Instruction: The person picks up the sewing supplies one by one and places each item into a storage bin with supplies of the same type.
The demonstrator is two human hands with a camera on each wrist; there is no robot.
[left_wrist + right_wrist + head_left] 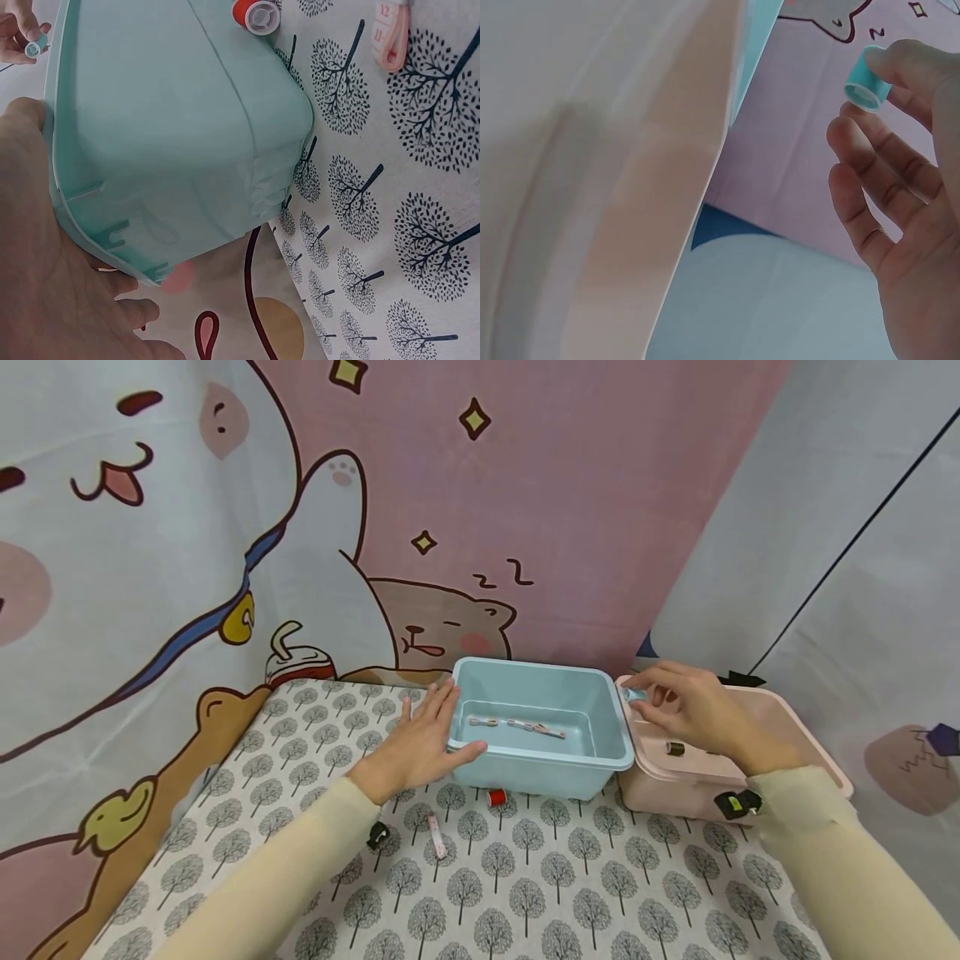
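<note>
My right hand [686, 706] pinches a light blue thread spool [634, 694] between thumb and fingers, above the left part of the pink box [690, 789]. In the right wrist view the spool [867, 81] shows a white end, and the other fingers are loosely bent. My left hand [423, 743] lies with fingers spread against the left rim of the light blue bin [540, 764]. Seen from the left wrist, the palm is along the bin's rim [56, 172]. Inside the bin lie small pale strips [536, 727]. On top of the pink box sits a dark thread spool [676, 748].
A red thread spool [497, 797] stands in front of the blue bin, with a folded pink measuring tape [437, 837] to its left. The tablecloth [495, 860] has a tree print. A cartoon curtain [570, 510] hangs right behind the bins.
</note>
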